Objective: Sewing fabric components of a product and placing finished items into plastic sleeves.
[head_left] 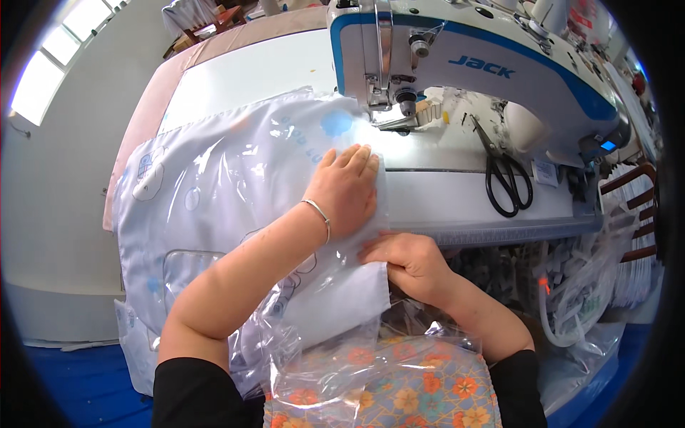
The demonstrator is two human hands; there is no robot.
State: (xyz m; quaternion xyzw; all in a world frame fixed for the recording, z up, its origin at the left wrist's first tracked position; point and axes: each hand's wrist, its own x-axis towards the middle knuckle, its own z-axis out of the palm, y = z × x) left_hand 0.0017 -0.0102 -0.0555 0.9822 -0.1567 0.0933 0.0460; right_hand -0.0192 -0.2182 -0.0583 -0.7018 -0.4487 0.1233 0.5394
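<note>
A pale white-lilac printed fabric [221, 164] with a glossy clear plastic layer spreads over the table, its far right corner beneath the needle area of a white and blue sewing machine [457, 71]. Flat on the fabric near its right edge lies my left hand [346, 189], fingers stretched toward the needle; a thin bracelet circles that wrist. Lower and to the right, my right hand [414, 264] grips the fabric's edge at the table's front, where a plain white part folds over. Some of its fingertips are hidden by the cloth.
Black-handled scissors [503, 171] lie on the machine bed, right of the needle. Clear plastic [321, 371] and a floral cloth [421, 385] cover my lap. Under the table's right front edge sits a heap of scraps [492, 278]. A wooden chair [635, 214] stands at the right.
</note>
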